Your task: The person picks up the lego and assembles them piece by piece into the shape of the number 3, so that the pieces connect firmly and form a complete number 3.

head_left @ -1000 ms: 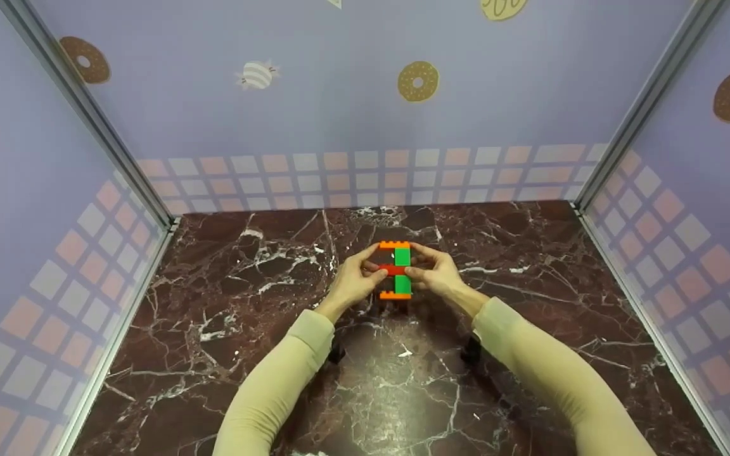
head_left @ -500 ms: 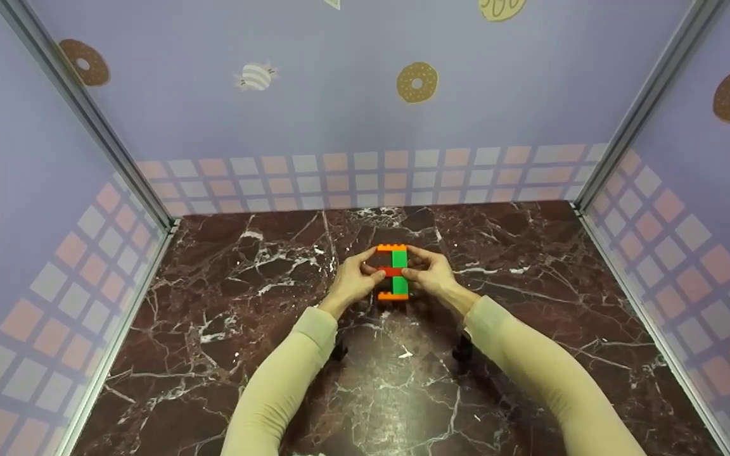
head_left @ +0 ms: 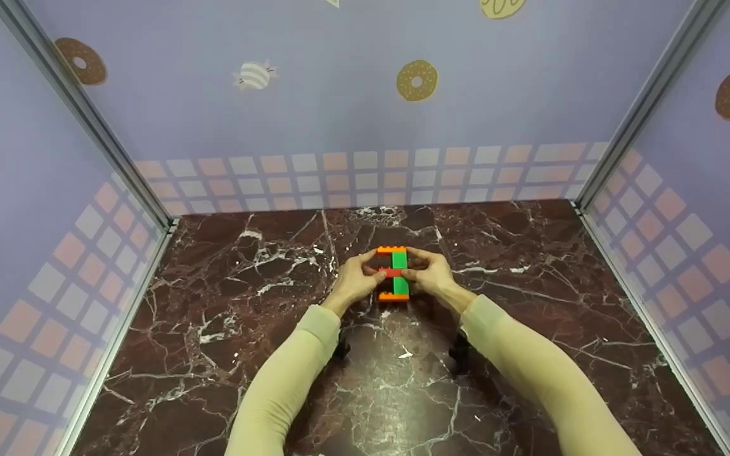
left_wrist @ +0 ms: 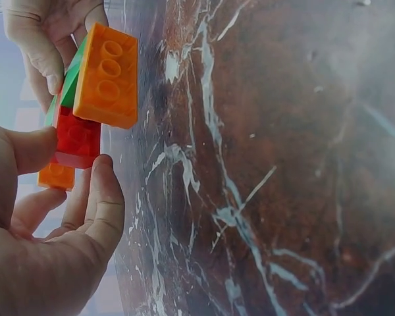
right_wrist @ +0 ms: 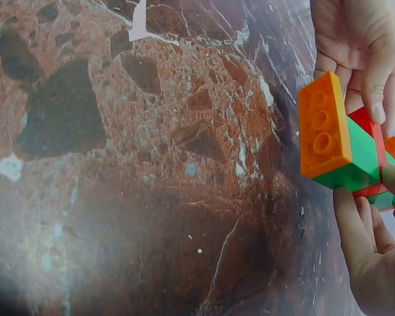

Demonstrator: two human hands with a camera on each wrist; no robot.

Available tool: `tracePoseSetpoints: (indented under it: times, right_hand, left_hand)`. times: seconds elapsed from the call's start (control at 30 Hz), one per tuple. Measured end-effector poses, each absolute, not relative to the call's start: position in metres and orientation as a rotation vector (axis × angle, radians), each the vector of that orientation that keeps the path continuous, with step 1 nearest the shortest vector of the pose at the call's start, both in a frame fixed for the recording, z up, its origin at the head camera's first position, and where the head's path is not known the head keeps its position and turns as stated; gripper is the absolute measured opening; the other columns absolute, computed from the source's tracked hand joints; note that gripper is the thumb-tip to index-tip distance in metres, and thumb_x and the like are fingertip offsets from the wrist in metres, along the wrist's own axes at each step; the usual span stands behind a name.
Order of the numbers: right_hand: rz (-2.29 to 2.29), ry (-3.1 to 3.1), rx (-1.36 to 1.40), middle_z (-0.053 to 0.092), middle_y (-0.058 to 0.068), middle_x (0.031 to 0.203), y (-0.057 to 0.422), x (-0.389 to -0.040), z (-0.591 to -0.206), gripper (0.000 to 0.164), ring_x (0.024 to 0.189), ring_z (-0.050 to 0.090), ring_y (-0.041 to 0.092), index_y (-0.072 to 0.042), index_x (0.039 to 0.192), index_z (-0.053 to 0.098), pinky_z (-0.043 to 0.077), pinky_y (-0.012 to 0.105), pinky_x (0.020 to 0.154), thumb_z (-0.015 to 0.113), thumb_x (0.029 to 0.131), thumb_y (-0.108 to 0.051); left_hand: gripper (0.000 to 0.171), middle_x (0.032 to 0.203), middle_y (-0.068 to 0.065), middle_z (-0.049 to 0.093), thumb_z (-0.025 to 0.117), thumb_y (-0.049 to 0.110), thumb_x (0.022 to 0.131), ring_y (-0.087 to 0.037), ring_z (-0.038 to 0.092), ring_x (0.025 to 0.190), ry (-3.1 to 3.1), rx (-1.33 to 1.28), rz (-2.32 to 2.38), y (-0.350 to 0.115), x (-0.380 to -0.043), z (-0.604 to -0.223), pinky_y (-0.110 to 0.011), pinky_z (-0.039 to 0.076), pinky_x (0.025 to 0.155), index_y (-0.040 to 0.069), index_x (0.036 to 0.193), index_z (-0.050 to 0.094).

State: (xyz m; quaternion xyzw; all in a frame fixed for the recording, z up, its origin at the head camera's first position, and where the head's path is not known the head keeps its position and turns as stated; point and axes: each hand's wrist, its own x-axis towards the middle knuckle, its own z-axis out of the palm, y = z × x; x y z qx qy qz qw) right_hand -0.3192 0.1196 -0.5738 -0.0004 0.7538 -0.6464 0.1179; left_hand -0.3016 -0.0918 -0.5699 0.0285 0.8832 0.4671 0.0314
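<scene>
Both hands hold one stack of toy building blocks between them at mid-table in the head view. An orange block forms its far end, another orange block its near end. Between them run a green block, a red block and a second green block. My left hand grips the red block's left end, thumb and fingers on opposite faces. From the right, my right hand pinches the stack by the red and green blocks. In the right wrist view, the orange block shows hollow rings underneath.
A dark red marbled table with white veins spreads around the hands. Purple patterned panels rise at the back, left and right, joined by metal corner posts.
The stack and both hands have shifted slightly toward the person and a little left. The forearms have drawn somewhat closer together. Each hand keeps its grip on the blocks.
</scene>
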Motion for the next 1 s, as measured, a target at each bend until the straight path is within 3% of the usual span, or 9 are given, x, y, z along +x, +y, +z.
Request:
tracePoseSetpoints:
  times: [0.27, 0.63, 0.87, 1.0]
  right_hand:
    - [-1.903, 2.141, 0.071, 0.071, 0.032, 0.144, 0.117, -0.32, -0.576, 0.069, 0.101, 0.082, 0.024, -0.007, 0.166, 0.054, 0.072, 0.042, 0.087, 0.077, 0.102, 0.005]
    - [-1.876, 2.12, 0.135, 0.071, 0.032, 0.144, 0.115, -0.32, -0.578, 0.066, 0.1, 0.083, 0.026, -0.002, 0.161, 0.059, 0.072, 0.04, 0.085, 0.078, 0.098, 0.007]
    - [-1.811, 2.161, 0.133, 0.073, 0.031, 0.142, 0.114, -0.322, -0.575, 0.064, 0.105, 0.084, 0.029, -0.005, 0.159, 0.062, 0.072, 0.036, 0.083, 0.081, 0.099, 0.003]
    - [-1.805, 2.152, 0.131, 0.073, 0.03, 0.143, 0.114, -0.322, -0.574, 0.063, 0.113, 0.084, 0.034, -0.005, 0.158, 0.063, 0.072, 0.037, 0.085, 0.082, 0.099, 0.001]
  left_hand:
    - [0.067, 0.109, -0.014, 0.087, 0.082, 0.022, 0.099, -0.016, 0.076, 0.083, 2.725, 0.052, 1.387, -0.093, -0.305, -0.57, -0.022, 0.053, 0.067, 0.011, 0.162, 0.061]
    - [0.066, 0.1, -0.01, 0.085, 0.082, 0.023, 0.098, -0.011, 0.067, 0.073, 2.693, 0.003, 1.336, -0.094, -0.307, -0.575, -0.022, 0.049, 0.062, 0.008, 0.16, 0.063]
    - [0.071, 0.08, 0.004, 0.079, 0.087, 0.029, 0.091, -0.012, 0.07, 0.067, 2.644, 0.013, 1.312, -0.107, -0.36, -0.634, -0.028, 0.055, 0.063, 0.014, 0.157, 0.067]
    - [0.071, 0.087, 0.005, 0.083, 0.088, 0.033, 0.09, -0.011, 0.073, 0.071, 2.646, 0.0, 1.264, -0.109, -0.377, -0.651, -0.027, 0.058, 0.068, 0.019, 0.157, 0.068]
